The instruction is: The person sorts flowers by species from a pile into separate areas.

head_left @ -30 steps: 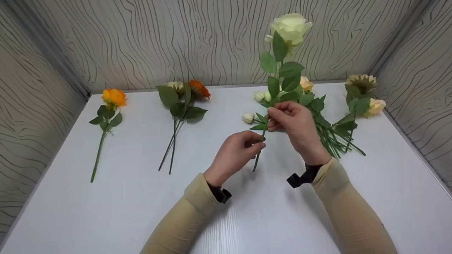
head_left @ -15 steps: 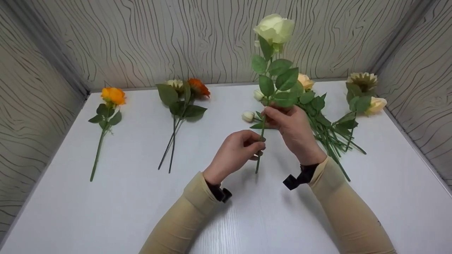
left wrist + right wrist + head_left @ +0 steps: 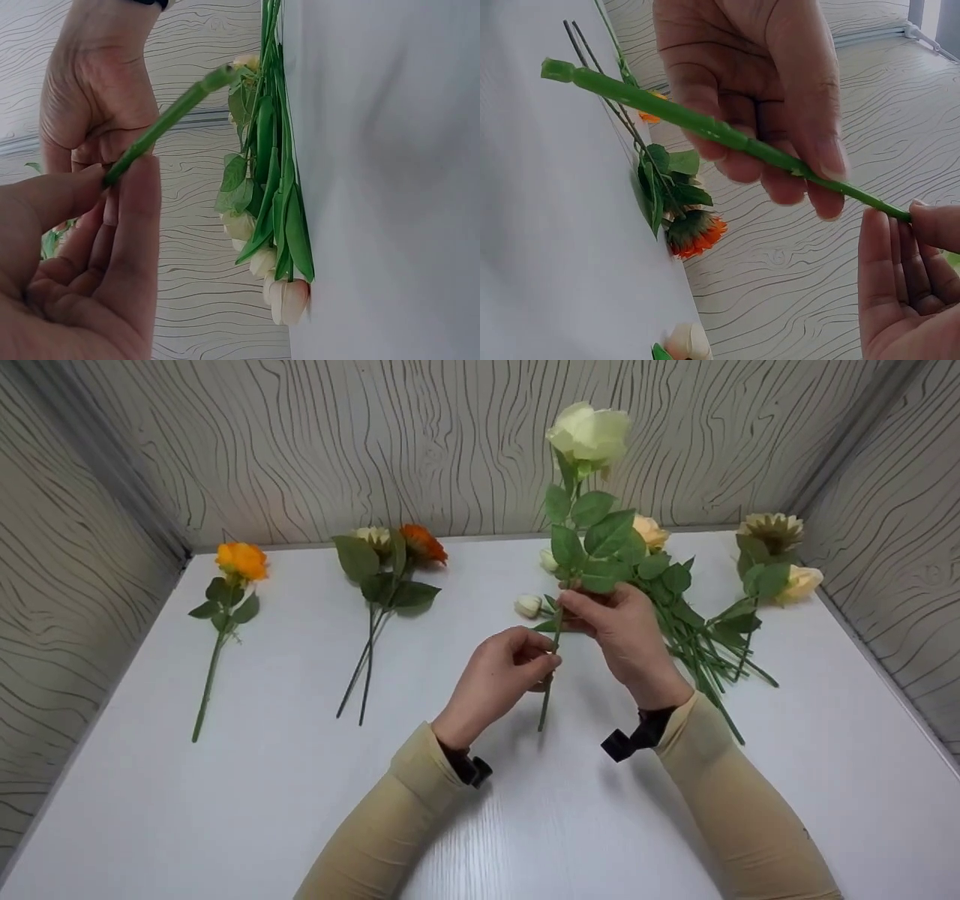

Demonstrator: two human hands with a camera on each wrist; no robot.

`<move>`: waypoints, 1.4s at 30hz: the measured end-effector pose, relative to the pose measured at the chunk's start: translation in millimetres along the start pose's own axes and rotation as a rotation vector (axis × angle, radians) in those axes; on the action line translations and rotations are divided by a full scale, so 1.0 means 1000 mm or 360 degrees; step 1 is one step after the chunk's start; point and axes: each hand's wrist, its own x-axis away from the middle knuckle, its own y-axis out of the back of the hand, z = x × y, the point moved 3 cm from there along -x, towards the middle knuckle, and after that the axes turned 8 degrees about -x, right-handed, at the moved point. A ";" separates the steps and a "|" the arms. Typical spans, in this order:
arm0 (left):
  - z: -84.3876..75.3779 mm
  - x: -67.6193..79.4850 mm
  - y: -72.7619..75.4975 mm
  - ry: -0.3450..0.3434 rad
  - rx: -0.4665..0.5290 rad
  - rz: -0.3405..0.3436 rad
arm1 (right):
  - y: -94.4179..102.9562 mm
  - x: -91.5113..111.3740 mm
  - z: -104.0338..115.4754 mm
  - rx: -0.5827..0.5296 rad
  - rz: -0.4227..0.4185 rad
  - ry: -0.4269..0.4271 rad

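A white rose [image 3: 589,433] stands almost upright, its green leaves [image 3: 596,544] spread below the bloom. My right hand [image 3: 626,630] pinches the stem just under the leaves. Lower down, my left hand [image 3: 502,671] holds the same stem between thumb and fingers. The bare stem end [image 3: 544,712] sticks out beneath it. In the left wrist view, the green stem [image 3: 169,120] points toward the camera from the left fingertips. From the right wrist view, both hands show along the stem [image 3: 682,116].
A yellow-orange flower [image 3: 241,562] lies far left on the white table [image 3: 285,802]. Nearer the middle are an orange flower [image 3: 424,544] and a pale one [image 3: 373,538]. White tulips [image 3: 528,606], a peach rose [image 3: 649,532] and several stems [image 3: 705,660] lie behind the right hand.
The rose and my right hand have shifted slightly left. The bloom has since turned and sunk a little. My left hand has stayed near the same spot on the stem.
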 end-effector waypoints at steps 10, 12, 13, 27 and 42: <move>-0.002 0.001 0.005 -0.0024 0.0003 -0.0050 | -0.006 -0.002 0.000 0.0013 0.0030 0.0009; -0.002 0.002 0.007 -0.0026 0.0001 -0.0049 | -0.007 -0.002 0.000 0.0031 0.0040 0.0010; -0.002 0.002 0.008 -0.0025 -0.0007 -0.0048 | -0.008 -0.002 -0.001 0.0037 0.0047 0.0009; 0.016 0.032 0.129 0.0128 -0.0521 -0.0374 | -0.007 -0.005 -0.009 0.0125 0.0198 -0.0043; 0.105 0.110 0.287 0.0659 -0.1413 -0.0596 | -0.014 0.000 -0.024 0.0195 0.0303 -0.0141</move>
